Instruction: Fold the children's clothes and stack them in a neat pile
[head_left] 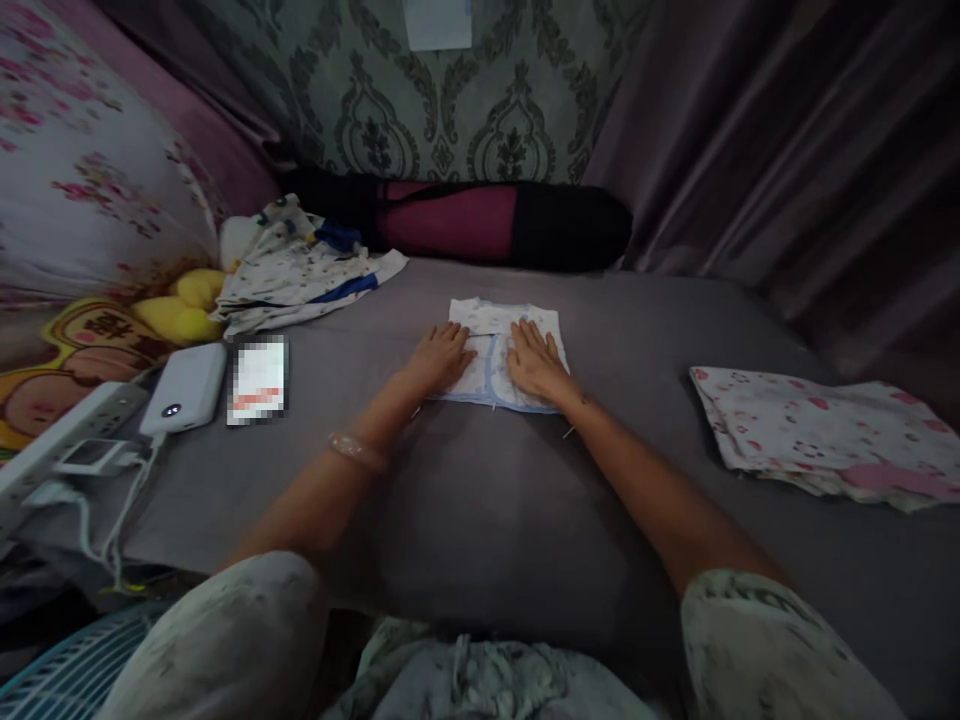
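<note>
A small white garment (pixel 491 370) with blue trim lies folded on the grey sheet in front of me; it looks like baby clothing. Its far part is folded over toward me. My left hand (pixel 442 357) rests flat on the garment's left side, fingers stretched out and pointing away. On its right side lies my right hand (pixel 536 362), palm down with the fingers spread. Neither hand grips the cloth. Thin ties stick out at the near left and right edges.
At right lies a folded white cloth with pink patterns (pixel 817 425). To the left are rumpled clothes (pixel 292 270), a yellow plush toy (pixel 184 305), a phone (pixel 258 380), a power bank (pixel 184 388) and a power strip (pixel 71 440). A black and maroon bag (pixel 450 220) lies along the wall.
</note>
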